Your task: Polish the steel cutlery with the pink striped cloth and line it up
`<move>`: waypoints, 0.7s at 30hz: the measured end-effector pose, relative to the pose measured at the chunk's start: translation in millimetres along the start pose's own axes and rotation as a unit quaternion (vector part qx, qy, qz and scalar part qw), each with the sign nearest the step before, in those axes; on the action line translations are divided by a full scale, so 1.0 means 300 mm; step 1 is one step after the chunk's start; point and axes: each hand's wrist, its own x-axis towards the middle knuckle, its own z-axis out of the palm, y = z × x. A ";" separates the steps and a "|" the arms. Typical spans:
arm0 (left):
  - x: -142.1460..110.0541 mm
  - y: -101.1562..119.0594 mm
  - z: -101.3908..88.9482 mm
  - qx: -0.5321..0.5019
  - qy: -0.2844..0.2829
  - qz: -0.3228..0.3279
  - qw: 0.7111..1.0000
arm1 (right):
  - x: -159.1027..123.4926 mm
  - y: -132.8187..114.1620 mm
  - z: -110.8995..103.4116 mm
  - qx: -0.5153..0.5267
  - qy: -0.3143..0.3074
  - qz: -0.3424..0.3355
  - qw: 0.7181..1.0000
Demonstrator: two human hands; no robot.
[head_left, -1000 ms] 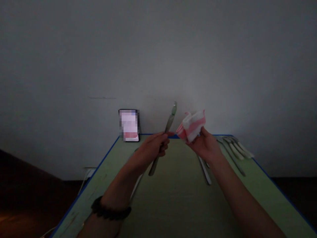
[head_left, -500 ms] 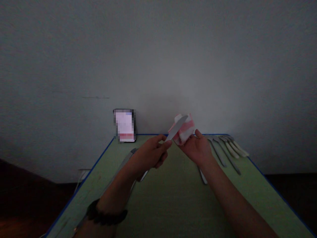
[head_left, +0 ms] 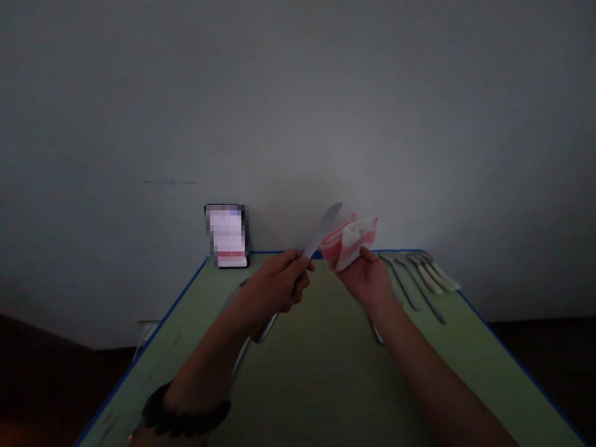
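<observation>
A table knife (head_left: 325, 227) with a broad silver blade is gripped in my left hand (head_left: 282, 282), its tip pointing up and to the right. The fingers wrap round the handle and hide it. My right hand (head_left: 370, 276) holds a crumpled pink-and-white striped cloth (head_left: 349, 242), palm turned up and thumb on the fabric. A small gap separates blade and cloth. Beneath my left forearm lie pieces of cutlery (head_left: 241, 360), mostly covered by the arm. Another handle (head_left: 376, 331) pokes out from under my right wrist.
Several utensils lie in a row at the table's back right: metal-handled forks (head_left: 420, 290) and cream-handled pieces (head_left: 440, 277). A phone (head_left: 227, 236) with a lit, blurred screen leans against the wall at the back left. The green table (head_left: 326, 385) has a blue edge and meets the grey wall.
The blade has come off the cloth and moved left, now standing steeper. The cloth has opened out a little and shifted right in my right hand. The view has turned slightly.
</observation>
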 end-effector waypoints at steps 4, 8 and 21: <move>0.002 -0.006 0.010 0.013 -0.022 0.008 1.000 | -0.010 0.001 0.004 0.010 0.000 -0.005 1.000; 0.006 -0.013 0.021 0.107 -0.050 0.014 0.993 | -0.022 0.003 0.019 0.011 -0.019 0.011 1.000; 0.017 -0.048 0.037 0.211 -0.046 0.049 0.975 | -0.040 0.024 0.063 0.018 -0.098 0.007 0.995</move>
